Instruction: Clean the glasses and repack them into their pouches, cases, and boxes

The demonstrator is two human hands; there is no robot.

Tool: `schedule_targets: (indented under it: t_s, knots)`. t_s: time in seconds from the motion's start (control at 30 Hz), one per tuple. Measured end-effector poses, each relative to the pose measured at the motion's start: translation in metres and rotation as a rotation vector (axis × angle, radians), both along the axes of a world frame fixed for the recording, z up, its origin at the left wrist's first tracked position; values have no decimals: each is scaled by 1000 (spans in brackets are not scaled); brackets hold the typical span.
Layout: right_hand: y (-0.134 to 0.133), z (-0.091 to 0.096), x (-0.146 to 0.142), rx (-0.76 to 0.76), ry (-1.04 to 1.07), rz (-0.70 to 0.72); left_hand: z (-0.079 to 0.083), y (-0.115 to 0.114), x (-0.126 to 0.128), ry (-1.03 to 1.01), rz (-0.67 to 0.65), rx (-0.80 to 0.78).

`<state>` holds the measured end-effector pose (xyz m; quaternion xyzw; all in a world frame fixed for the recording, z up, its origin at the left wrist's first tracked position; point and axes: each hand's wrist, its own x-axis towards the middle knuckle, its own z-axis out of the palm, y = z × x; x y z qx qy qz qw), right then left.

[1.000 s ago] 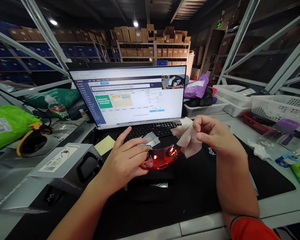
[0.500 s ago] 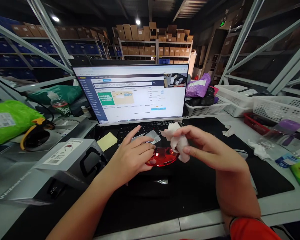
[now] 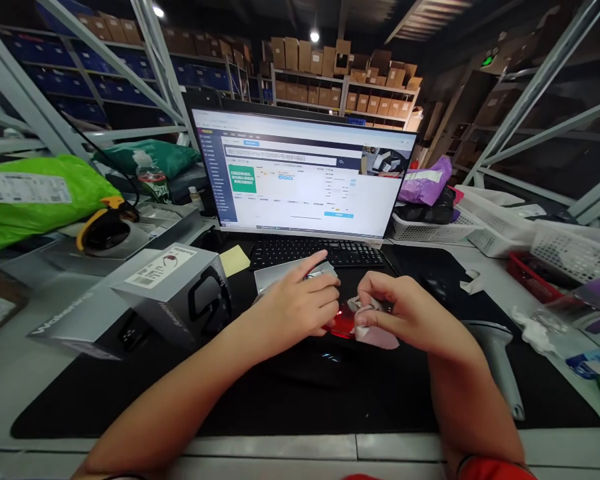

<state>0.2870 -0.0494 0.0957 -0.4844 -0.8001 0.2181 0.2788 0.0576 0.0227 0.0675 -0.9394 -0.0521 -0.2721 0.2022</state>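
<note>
My left hand (image 3: 300,303) grips a glossy red lens (image 3: 342,327) by its left end, index finger raised and the other fingers curled. Most of that end is hidden behind the fingers. Pinched in my right hand (image 3: 405,313) is a crumpled white wipe (image 3: 377,337), which lies against the right part of the lens and covers it. Both hands are close together above the black desk mat (image 3: 290,407). Just behind my left hand a grey open box (image 3: 270,277) is partly hidden.
Grey product boxes (image 3: 175,293) stand at left, near yellow-framed sunglasses (image 3: 107,230) and a green parcel (image 3: 30,197). A keyboard (image 3: 275,252) and monitor (image 3: 300,180) are behind the hands. At right lie a barcode scanner (image 3: 500,367) and white baskets (image 3: 575,250).
The view has turned left, so the surroundings sit further right. My right hand has brought the wipe lower over the lens, its fingers more tightly pinched. My left hand keeps its hold.
</note>
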Motion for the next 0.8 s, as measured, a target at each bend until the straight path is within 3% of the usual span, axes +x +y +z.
schedule_targets:
  t_s: [0.2,0.3,0.4,0.53,0.67,0.8]
  knots:
    - [8,-17,-24,114,85,-116,-7,7,3,-27,85,77]
    - [10,-12,-11,-37,114,59,-3,12,-1,9,80,40]
    - [13,-2,12,-190,177,231,3,12,-6,-21,-10,-9]
    - [20,2,31,-313,293,286,9,7,-10,-62,-63,-72]
    - [17,-7,11,-267,275,147,4,9,-7,-48,-50,-41]
    - [7,-21,-29,-8,116,-149,-7,13,4,-20,54,129]
